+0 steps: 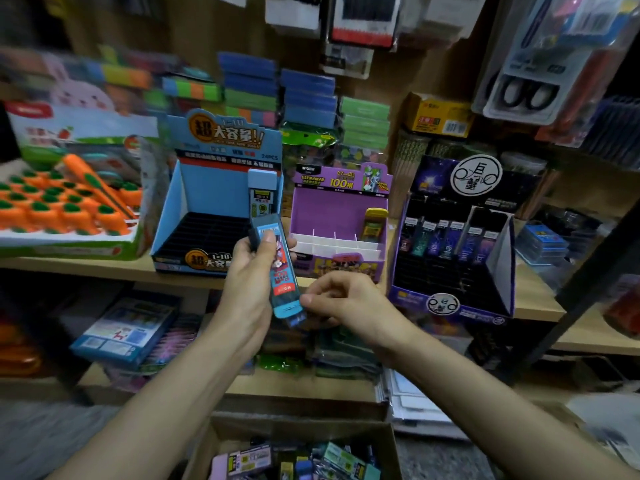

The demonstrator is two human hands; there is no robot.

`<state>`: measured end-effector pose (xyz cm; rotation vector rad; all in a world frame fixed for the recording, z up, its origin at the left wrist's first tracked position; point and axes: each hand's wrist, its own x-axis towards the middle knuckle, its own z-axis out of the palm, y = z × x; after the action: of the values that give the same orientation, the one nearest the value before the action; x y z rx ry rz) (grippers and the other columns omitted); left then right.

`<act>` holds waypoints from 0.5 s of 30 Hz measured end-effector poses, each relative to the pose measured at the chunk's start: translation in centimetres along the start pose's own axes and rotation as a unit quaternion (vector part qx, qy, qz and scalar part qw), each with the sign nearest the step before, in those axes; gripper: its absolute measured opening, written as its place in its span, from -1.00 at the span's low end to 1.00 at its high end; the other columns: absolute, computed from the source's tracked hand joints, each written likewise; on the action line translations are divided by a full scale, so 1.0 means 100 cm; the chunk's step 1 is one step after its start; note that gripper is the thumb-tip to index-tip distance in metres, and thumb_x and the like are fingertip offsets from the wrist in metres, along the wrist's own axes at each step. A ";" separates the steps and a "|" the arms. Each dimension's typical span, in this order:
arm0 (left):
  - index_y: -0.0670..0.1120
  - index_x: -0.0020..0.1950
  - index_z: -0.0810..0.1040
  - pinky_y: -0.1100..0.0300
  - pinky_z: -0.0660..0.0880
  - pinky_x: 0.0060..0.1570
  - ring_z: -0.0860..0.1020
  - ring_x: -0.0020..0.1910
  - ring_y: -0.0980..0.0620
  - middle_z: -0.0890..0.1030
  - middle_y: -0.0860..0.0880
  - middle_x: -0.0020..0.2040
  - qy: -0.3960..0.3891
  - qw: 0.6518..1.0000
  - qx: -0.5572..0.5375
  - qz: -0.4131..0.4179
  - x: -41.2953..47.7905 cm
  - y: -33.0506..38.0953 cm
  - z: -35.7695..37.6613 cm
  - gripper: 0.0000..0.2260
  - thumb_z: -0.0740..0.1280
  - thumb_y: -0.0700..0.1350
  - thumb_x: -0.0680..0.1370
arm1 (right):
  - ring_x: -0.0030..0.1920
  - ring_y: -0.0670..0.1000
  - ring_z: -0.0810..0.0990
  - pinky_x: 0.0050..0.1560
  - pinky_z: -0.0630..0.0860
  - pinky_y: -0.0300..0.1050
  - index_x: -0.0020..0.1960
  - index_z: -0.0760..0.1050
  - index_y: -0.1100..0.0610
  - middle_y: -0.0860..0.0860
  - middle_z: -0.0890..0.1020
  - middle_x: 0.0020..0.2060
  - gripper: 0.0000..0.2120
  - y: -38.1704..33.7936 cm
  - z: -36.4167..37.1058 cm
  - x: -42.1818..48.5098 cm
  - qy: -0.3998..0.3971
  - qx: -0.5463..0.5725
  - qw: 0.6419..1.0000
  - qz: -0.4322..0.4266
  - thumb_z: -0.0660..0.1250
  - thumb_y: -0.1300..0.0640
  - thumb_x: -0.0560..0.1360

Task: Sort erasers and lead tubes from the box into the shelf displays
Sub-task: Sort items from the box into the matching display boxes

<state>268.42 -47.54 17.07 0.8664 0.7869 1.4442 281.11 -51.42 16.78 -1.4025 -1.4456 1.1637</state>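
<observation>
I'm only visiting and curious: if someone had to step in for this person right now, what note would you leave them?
Left hand: grips the blue lead tube by its upper part, in front of the shelf.
Right hand: pinches the tube's lower end.
Cardboard box, below: many loose tubes in it.
Blue display: one standing tube at its back right.
Purple display: one yellow-capped tube.
Dark display: a row of tubes at the back.
Done: apparently only a few pieces shelved.
Left: place the held tube, then the rest of the box.
</observation>
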 end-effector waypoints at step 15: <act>-0.04 0.02 0.47 0.30 0.56 -0.26 0.61 -0.27 0.23 0.61 0.03 -0.16 0.018 0.999 0.027 0.043 0.015 0.032 -0.055 -0.95 0.23 -0.12 0.59 | -0.30 -0.15 0.59 -0.33 0.47 -0.35 -0.11 0.51 0.11 0.01 0.63 -0.25 -0.94 -0.005 0.061 0.028 0.003 0.100 0.994 -0.048 0.35 0.25 0.49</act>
<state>262.07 -46.04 17.25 0.9263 0.8269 1.5234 274.90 -49.13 15.50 -1.1847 -1.3369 1.2062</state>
